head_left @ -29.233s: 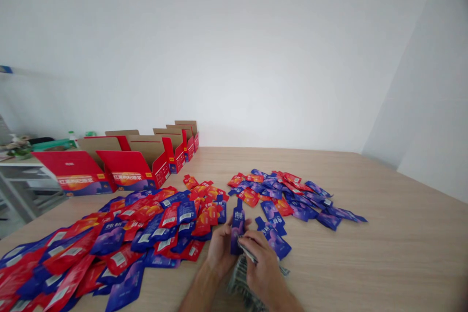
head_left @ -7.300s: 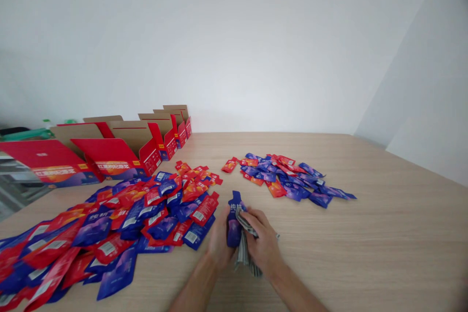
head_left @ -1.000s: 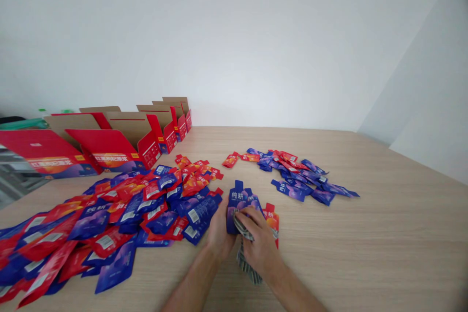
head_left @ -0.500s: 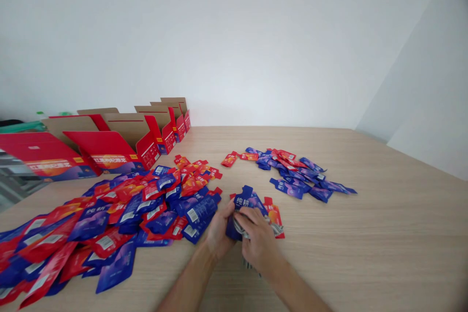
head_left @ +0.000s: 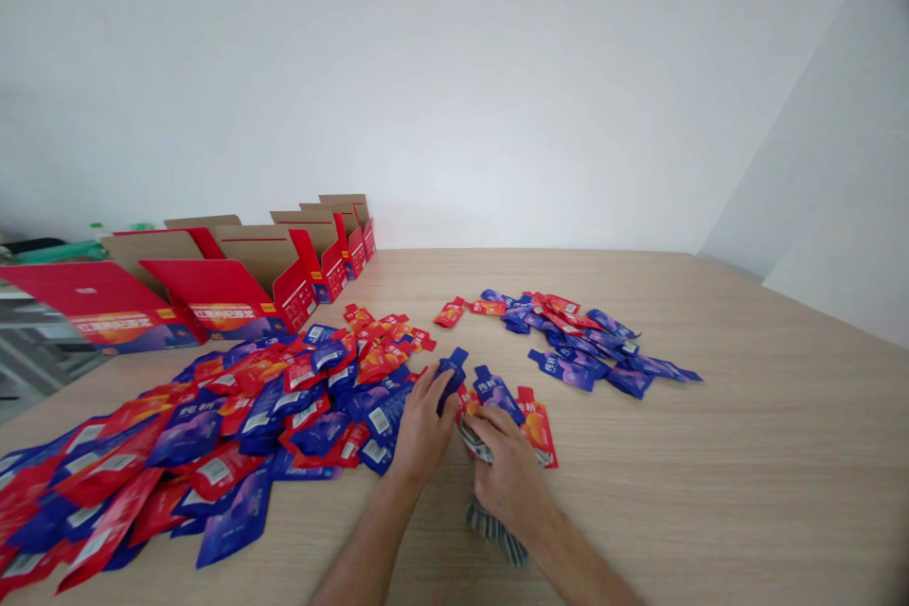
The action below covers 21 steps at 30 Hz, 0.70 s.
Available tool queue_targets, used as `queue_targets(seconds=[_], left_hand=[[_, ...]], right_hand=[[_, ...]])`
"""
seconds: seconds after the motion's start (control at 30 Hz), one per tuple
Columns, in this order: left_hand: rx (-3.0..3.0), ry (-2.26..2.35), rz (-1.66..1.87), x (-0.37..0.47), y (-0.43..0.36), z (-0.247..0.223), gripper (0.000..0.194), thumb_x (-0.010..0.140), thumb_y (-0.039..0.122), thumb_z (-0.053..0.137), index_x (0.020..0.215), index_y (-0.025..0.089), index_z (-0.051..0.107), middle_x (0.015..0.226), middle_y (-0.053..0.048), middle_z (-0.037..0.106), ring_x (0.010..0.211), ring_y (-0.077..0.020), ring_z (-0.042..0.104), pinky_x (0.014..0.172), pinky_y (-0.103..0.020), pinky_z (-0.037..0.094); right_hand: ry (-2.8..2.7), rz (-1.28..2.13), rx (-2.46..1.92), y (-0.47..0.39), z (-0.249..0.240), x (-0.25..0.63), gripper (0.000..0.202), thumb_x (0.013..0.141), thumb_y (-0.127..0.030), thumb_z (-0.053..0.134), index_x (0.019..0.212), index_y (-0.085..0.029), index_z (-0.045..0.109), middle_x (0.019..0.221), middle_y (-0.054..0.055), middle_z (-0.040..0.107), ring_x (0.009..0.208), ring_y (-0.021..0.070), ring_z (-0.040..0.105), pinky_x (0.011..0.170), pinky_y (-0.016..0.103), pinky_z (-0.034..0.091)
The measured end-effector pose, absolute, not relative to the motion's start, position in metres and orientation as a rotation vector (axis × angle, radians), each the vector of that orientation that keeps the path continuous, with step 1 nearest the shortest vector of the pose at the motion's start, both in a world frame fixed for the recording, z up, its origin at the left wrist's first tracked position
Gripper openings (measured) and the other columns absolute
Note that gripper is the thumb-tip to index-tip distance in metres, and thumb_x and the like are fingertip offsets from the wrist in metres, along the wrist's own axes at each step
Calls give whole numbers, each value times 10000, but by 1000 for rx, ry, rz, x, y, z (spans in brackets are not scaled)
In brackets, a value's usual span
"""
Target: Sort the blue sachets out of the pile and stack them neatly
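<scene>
Fingers of the left hand [head_left: 424,431] are curled around a blue pouch [head_left: 452,369], whose spout end tips up to the right, beyond the fingertips; its lower part is hidden by the hand. The right hand [head_left: 507,464] is bunched over a striped cloth [head_left: 497,535], gripping it with bent fingers. One fold shows beside the fingertips, and a longer part hangs out below the palm toward the wearer.

Just ahead of the right hand, a second blue pouch [head_left: 499,392] and a red pouch [head_left: 540,426] lie side by side, spouts pointing away, their near ends partly covered by hand and cloth. Another bit of red [head_left: 465,401] shows between the two hands. Whether the right hand presses on these cannot be told.

To the left, a large heap [head_left: 213,436] of mixed red and blue pouches, many with barcodes up, spreads across the table [head_left: 710,492]; its right edge is just beside the left hand. Farther off and to the right lies a smaller pile [head_left: 582,341], apart from both hands. Behind the heap, red boxes [head_left: 227,294] stand with flaps open, brown inside, reaching back toward the white wall [head_left: 497,114].
</scene>
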<state>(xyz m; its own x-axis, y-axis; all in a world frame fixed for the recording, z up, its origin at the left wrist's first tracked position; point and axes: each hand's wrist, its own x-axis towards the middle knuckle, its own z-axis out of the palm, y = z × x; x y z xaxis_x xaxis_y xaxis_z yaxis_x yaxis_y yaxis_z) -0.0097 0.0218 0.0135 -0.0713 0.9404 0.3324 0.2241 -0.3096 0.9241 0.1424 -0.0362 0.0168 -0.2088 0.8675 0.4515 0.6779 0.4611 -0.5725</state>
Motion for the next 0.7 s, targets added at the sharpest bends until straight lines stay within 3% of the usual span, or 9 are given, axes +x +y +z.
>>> queue_targets(seconds=[0.17,0.23,0.33,0.4,0.53,0.7], left_hand=[[1811,1587,1490,-25,33,5,334,763,77,579,1005,264,711,1393,-79,536,1429,-311,260,1185,-481,77],[1825,1625,1459,-21,35,0,295,770,87,569,975,250,705,1330,-106,571,1378,-326,336,1160,-471,154],[1842,1555,1247,-3,32,-10,154,840,192,544,893,235,682,1039,-129,662,1104,-315,554,1037,-436,318],[1747,1609,1200,12,28,-16,105,785,280,653,874,225,650,892,-116,643,1027,-333,564,980,-429,343],[1584,1617,1260,29,24,-22,422,581,226,806,945,205,594,921,-109,612,1110,-371,513,972,-399,317],[1479,1504,1284,27,24,-23,460,572,93,720,989,194,554,986,-127,619,1140,-343,520,938,-344,316]], right_hand=[[-1873,205,-1409,-26,9,157,528,676,17,470,1108,-203,677,1156,99,638,1110,247,582,998,406,483],[-1819,161,-1464,-22,4,163,513,669,13,479,1080,-209,689,1138,98,651,1085,254,602,989,414,489],[-1770,130,-1516,-18,-1,170,496,657,5,498,1052,-216,701,1115,97,661,1037,256,630,963,401,501],[-1775,127,-1526,-17,-4,172,477,665,3,503,1036,-220,702,1095,96,667,1011,253,640,937,389,510],[-1809,144,-1537,-16,-7,170,415,700,1,496,996,-201,705,1056,107,679,1000,247,644,885,366,517],[-1812,206,-1538,-17,-7,168,363,714,-38,537,991,-201,706,1051,105,686,992,240,647,870,358,510]])
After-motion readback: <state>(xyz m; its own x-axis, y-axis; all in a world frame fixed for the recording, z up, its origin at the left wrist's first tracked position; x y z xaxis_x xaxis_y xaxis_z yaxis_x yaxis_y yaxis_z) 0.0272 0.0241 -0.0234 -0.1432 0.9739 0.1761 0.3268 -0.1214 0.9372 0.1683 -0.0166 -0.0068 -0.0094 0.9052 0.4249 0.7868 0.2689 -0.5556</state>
